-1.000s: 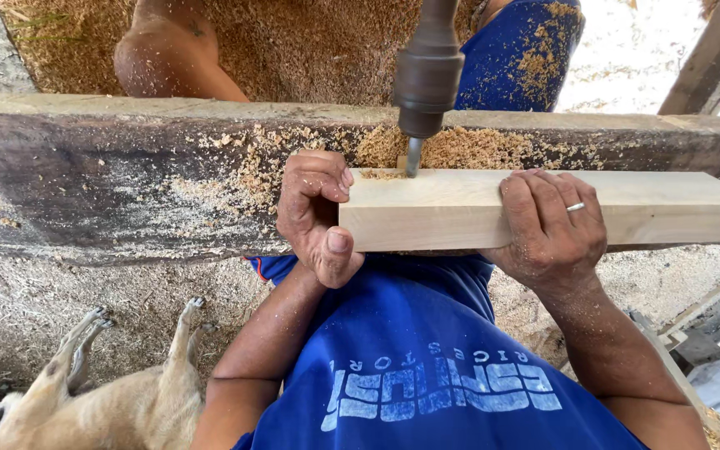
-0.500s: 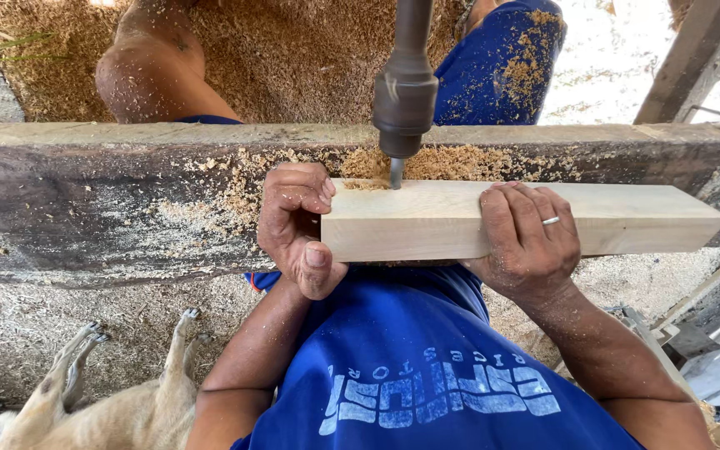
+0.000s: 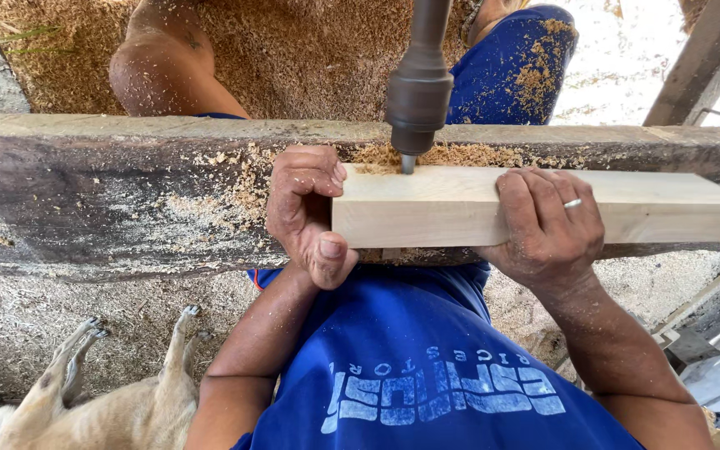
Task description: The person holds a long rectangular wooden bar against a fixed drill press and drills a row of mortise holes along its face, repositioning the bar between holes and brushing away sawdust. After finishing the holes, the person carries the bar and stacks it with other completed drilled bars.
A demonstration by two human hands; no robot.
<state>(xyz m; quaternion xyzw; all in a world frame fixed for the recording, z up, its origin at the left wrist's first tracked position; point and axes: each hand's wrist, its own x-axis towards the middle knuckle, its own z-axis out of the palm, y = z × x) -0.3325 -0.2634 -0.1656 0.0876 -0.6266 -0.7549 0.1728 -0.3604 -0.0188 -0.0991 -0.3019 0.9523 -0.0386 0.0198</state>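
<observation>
Near edge: blue shirt (image 3: 410, 367), both forearms reaching up. A tan animal (image 3: 102, 400) lies on the floor at lower left, legs up. Left hand (image 3: 306, 212) curled closed round the left end of the pale wood block (image 3: 477, 204), thumb under, fingers on top. Right hand (image 3: 547, 225) clamped over the block's middle, ring on one finger. Block lies flat on the dark worn beam (image 3: 118, 192), sawdust scattered around. Drill chuck (image 3: 418, 92) hangs above, bit touching the block's top near the left end. Beyond: another person's bare knee (image 3: 164, 71), sawdust pile.
</observation>
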